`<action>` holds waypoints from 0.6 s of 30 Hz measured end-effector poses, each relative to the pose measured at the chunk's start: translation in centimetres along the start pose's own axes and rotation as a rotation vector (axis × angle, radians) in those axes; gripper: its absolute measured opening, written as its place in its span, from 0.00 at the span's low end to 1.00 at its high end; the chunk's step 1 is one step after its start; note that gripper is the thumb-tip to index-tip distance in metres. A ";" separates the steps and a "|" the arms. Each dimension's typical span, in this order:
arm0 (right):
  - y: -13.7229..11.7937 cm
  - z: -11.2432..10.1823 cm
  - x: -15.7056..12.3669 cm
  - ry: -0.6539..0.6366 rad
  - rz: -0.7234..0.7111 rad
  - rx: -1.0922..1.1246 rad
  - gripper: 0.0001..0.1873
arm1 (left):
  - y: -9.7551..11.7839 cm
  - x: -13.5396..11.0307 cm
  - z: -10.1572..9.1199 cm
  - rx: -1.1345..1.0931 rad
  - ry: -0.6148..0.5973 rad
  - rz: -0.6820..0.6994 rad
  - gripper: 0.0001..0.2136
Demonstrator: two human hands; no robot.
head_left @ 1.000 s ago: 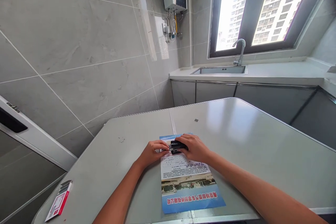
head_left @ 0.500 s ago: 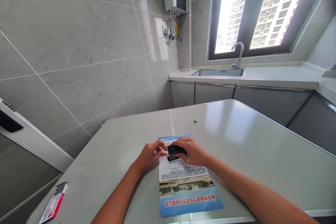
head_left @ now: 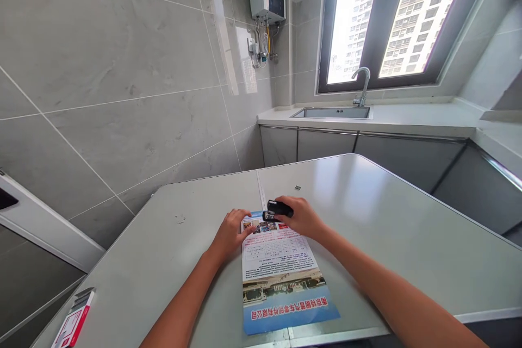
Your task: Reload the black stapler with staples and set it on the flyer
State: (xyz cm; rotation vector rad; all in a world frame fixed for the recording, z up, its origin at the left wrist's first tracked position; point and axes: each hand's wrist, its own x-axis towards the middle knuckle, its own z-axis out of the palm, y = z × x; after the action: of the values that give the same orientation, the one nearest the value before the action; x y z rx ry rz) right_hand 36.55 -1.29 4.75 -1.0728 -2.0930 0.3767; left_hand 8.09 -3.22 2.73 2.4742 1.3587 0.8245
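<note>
The right hand (head_left: 304,217) clasps a black plastic stapler (head_left: 277,210) at 12 o'clock on the blue paper leaflet (head_left: 281,277). If the flat-spread left hand (head_left: 230,234) lifts, the sheet may skew.

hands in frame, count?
2. Left hand lies flat on the far-left corner of the flyer; right hand grips a black stapler at the flyer's far edge. No other person's hands show.

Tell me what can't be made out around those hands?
Head view throughout.
Leaflet: small print too tiny to read; its top left corner lies under the left hand.
Black stapler: rear covered by the right hand; whether it bites the leaflet is unclear.
Red and white box: cut off by the bottom edge.
Speck on the table: too small to identify.
</note>
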 end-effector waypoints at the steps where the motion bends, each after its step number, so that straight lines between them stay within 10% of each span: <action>1: 1.1 -0.6 0.2 0.038 0.055 -0.036 0.15 | -0.4 0.0 0.1 0.051 -0.040 0.021 0.18; 8: 8.4 -3.6 0.3 0.041 0.336 -0.256 0.12 | -2.1 -0.3 0.8 0.151 -0.248 0.021 0.29; 18: 8.6 -5.7 0.0 -0.293 0.165 -0.168 0.13 | -2.3 -0.3 0.8 0.078 -0.172 0.013 0.31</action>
State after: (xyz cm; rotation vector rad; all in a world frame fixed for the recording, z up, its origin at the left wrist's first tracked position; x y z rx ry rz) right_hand 45.67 3.52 3.87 -1.3633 -2.3318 0.4688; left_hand 6.80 -2.14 1.01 2.5476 1.3389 0.5556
